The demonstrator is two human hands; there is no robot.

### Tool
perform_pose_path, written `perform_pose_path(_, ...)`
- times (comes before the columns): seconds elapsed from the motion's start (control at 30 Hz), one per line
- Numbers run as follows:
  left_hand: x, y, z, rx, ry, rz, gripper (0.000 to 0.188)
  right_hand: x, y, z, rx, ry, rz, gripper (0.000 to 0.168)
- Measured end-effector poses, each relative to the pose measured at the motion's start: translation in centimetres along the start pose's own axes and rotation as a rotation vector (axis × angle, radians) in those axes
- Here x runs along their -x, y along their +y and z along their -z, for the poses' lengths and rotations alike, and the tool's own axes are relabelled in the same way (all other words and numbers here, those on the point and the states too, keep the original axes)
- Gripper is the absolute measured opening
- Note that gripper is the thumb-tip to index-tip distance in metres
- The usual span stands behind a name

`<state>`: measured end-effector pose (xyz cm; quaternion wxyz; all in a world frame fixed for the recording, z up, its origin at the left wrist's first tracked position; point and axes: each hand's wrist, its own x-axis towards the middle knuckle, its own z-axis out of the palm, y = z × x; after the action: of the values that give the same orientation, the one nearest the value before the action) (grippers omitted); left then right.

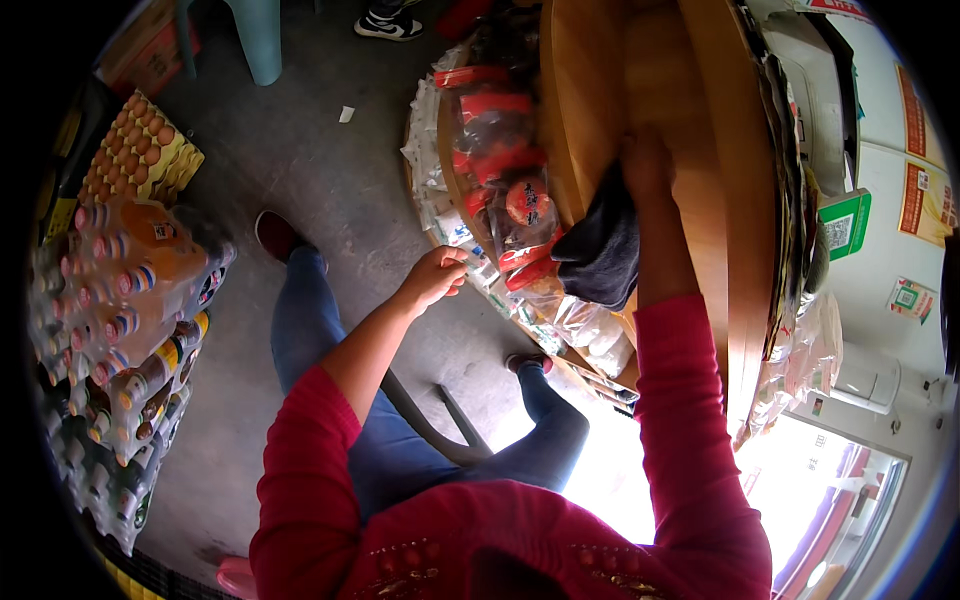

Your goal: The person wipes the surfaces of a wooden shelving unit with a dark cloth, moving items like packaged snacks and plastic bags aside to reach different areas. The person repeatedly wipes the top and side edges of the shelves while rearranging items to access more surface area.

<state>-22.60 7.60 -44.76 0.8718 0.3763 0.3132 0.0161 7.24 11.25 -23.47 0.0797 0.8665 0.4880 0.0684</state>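
My right hand (646, 161) is closed on a dark cloth (604, 244), which hangs down beside a wooden shelf board (667, 90). The hand is somewhat blurred. Below and to the left of the cloth lie red and clear plastic packages (525, 202) on a lower shelf. My left hand (435, 277) is held in the air near the edge of the lowest shelf, its fingers loosely curled, and no object shows in it.
Shrink-wrapped bottles (127, 277) and stacked egg trays (131, 154) stand at the left. A blue-green plastic stool (255, 37) and another person's shoe (388, 26) are at the top. A green sign with a printed code (846, 223) stands at the right.
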Motion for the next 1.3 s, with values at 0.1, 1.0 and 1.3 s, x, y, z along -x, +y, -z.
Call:
perform_pose_path(0.1,0.2,0.3,0.0,0.010,0.003,-0.006,0.033,4.9,1.0,0.5,-0.176,0.163,0.140,0.029)
perform_pose_path(1.0,0.6,1.1,-0.5,0.135,-0.019,0.029,0.033,-4.6,-4.0,0.8,0.060,-0.103,-0.190,0.034)
perform_pose_path(1.3,-0.4,0.4,-0.6,0.114,0.049,0.037,0.032,3.4,0.7,-0.5,-0.039,-0.055,-0.238,0.027)
